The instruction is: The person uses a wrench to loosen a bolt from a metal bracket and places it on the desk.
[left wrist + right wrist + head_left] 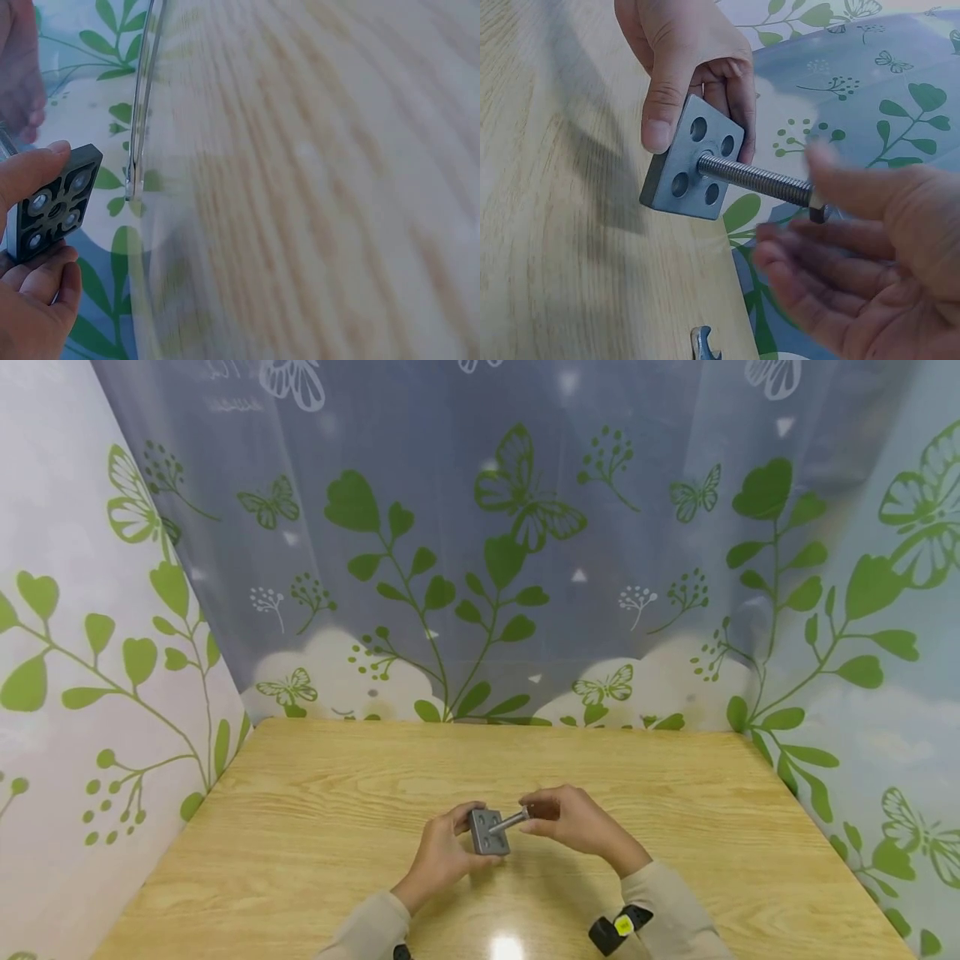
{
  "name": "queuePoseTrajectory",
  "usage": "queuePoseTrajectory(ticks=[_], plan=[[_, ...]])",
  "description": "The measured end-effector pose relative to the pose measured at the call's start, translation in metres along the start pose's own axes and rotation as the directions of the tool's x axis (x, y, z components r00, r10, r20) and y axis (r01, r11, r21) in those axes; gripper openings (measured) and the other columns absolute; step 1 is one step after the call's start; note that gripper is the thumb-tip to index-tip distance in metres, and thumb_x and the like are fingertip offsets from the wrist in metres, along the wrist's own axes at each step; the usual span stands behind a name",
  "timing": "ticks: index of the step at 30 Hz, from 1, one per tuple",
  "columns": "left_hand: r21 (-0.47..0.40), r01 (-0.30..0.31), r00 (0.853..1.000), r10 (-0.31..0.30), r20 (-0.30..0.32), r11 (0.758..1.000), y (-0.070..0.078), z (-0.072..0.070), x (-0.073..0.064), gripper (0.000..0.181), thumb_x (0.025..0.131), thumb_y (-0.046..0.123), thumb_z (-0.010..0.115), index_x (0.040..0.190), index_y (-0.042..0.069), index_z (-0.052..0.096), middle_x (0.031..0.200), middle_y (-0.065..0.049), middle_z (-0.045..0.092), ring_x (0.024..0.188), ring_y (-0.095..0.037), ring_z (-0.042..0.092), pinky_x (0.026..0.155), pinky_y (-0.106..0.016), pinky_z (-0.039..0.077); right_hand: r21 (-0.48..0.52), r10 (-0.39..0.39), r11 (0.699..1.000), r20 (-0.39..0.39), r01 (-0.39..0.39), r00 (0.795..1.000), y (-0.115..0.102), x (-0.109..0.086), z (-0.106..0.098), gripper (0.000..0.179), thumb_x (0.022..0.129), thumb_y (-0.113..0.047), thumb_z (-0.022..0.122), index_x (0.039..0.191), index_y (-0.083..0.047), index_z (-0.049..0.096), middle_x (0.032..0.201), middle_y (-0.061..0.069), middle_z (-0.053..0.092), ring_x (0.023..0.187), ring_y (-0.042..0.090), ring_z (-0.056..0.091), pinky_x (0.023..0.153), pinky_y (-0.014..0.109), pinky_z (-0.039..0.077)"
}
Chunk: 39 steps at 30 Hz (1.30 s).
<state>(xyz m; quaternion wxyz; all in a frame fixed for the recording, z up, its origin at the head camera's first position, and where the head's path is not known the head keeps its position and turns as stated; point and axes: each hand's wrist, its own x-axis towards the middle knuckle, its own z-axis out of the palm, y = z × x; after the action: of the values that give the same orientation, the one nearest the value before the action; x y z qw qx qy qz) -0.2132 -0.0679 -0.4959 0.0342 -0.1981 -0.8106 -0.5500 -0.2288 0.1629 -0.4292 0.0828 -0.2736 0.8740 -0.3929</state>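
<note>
My left hand (442, 850) grips a grey square metal plate (481, 843) by its edges, thumb on one side and fingers on the other. Several round holes sit near the plate's corners; its ribbed underside (54, 211) faces the left wrist camera. A threaded bolt (756, 180) stands out from the plate's centre, its hex head at the outer end. Around that head are the thumb and fingers of my right hand (573, 821), with the thumb blurred in the right wrist view. Both hands hold the parts above the wooden table (337, 777).
A metal piece with a hooked, open end (703, 343) lies on the table, cut off by the right wrist view's lower edge. Patterned curtains (450, 610) hang behind the table and along both sides. A clear strip (139, 97) runs along the table's edge.
</note>
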Motion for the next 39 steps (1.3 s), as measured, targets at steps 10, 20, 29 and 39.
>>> queuePoseTrajectory(ticks=[10,20,29,39], plan=[[0.017,-0.006,1.0,0.006,-0.011,1.0,-0.002,0.001,0.0,0.073,0.062,0.003,0.088,0.125,-0.008,0.055,0.12,-0.021,0.064,0.108,-0.035,0.064,0.093,-0.038,0.053,0.147,0.175,0.975,-0.06,-0.165,0.983,-0.001,0.0,0.009,0.055,0.1,-0.045,0.044,0.083,0.0,0.07,0.073,0.008,0.069,0.064,0.023,0.066,0.057,0.031,0.058],[0.03,0.0,1.0,0.0,0.004,1.0,-0.003,0.001,-0.001,0.073,0.063,0.004,0.088,0.126,-0.007,0.054,0.121,-0.021,0.063,0.109,-0.034,0.063,0.094,-0.04,0.052,-0.036,0.06,0.997,-0.075,-0.063,0.995,-0.008,0.001,0.012,0.032,0.097,-0.034,0.056,0.076,-0.011,0.065,0.061,0.0,0.058,0.052,0.01,0.049,0.046,0.023,0.041],[0.005,0.023,1.0,-0.023,0.012,1.0,-0.003,0.001,0.0,0.072,0.062,0.005,0.089,0.126,-0.006,0.056,0.12,-0.02,0.064,0.109,-0.032,0.064,0.093,-0.037,0.053,-0.111,-0.084,0.991,-0.107,0.072,0.991,-0.007,0.0,0.007,0.01,0.089,-0.015,0.068,0.097,-0.011,0.07,0.086,-0.006,0.065,0.073,0.004,0.056,0.064,0.023,0.051],[-0.041,0.041,0.999,-0.04,0.012,0.998,0.001,0.0,0.002,0.073,0.063,0.007,0.089,0.127,-0.004,0.055,0.122,-0.021,0.063,0.11,-0.032,0.063,0.093,-0.037,0.053,-0.072,-0.143,0.988,-0.142,0.134,0.979,-0.005,0.0,0.004,0.018,0.084,-0.003,0.071,0.097,-0.015,0.073,0.095,-0.006,0.063,0.08,0.007,0.056,0.07,0.024,0.054]])
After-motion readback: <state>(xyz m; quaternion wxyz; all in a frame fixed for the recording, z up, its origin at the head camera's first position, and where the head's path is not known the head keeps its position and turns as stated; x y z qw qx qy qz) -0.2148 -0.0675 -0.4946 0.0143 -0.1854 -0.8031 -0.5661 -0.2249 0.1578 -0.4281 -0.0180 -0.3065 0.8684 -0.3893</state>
